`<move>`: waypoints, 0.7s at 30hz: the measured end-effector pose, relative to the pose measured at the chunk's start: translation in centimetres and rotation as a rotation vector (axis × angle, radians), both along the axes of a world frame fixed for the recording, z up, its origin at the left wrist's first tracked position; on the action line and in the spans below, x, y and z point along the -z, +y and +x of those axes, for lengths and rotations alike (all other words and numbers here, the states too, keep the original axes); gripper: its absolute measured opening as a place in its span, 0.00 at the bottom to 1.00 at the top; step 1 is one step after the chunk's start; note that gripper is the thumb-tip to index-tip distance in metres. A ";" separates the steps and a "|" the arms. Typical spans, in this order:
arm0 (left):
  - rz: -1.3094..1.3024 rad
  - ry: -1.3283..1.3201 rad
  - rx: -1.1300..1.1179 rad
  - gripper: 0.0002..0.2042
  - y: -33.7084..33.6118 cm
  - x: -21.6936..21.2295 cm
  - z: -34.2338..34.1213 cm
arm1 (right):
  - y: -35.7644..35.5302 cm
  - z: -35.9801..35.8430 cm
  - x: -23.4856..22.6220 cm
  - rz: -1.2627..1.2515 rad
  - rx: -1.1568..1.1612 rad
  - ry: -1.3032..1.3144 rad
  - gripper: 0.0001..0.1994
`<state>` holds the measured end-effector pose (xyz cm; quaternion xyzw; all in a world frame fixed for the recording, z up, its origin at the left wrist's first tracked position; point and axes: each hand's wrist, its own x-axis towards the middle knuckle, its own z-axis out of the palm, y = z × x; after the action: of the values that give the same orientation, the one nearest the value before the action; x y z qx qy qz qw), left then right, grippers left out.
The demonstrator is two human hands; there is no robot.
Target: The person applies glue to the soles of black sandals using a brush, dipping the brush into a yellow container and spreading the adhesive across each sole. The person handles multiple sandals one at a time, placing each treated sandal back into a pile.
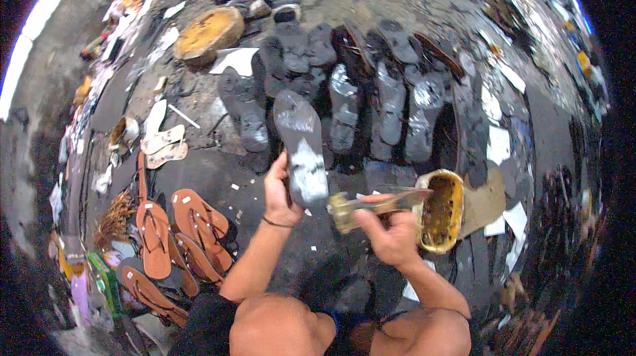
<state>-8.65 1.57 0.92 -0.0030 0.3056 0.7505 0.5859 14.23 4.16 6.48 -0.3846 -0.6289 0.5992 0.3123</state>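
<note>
My left hand (281, 190) grips a black sandal sole (301, 147) by its lower left edge. Shiny, wet-looking patches and a whitish smear cover its upturned face. Closed around a brush (343, 213), my right hand (391, 227) is just right of the sole's lower end. The brush has a crusted, yellowish head pointing left, apart from the sole. Its handle runs rightward over an oval tub (457, 213) with a caked yellow rim and dark brown inside. Beyond my hands, several black soles (391, 101) lie in rows, some with glossy patches.
Brown thong sandals (154, 237) lie at the lower left beside a bundle of bristly straw (116, 217). A round tub with a yellowish top (209, 32) stands far left. Pale sole-shaped pieces (165, 144), white scraps (498, 145) and a brown sheet (483, 203) lie around the work area.
</note>
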 end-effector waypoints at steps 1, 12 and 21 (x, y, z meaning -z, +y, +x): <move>0.077 -0.045 0.052 0.20 0.4 0.2 -2.9 | 0.1 0.7 0.4 -0.041 0.159 0.013 0.11; -0.257 0.650 -0.368 0.30 9.1 1.0 -13.9 | 0.3 7.2 3.8 0.038 0.298 -0.243 0.12; -1.714 2.285 0.326 0.43 -26.2 -3.0 -7.4 | 4.0 16.3 7.5 0.364 0.579 -0.794 0.15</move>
<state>-16.03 -24.59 3.93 0.2791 0.9460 -0.1443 -0.0805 30.51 8.13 -1.05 -0.6796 -0.6609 0.1773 0.2643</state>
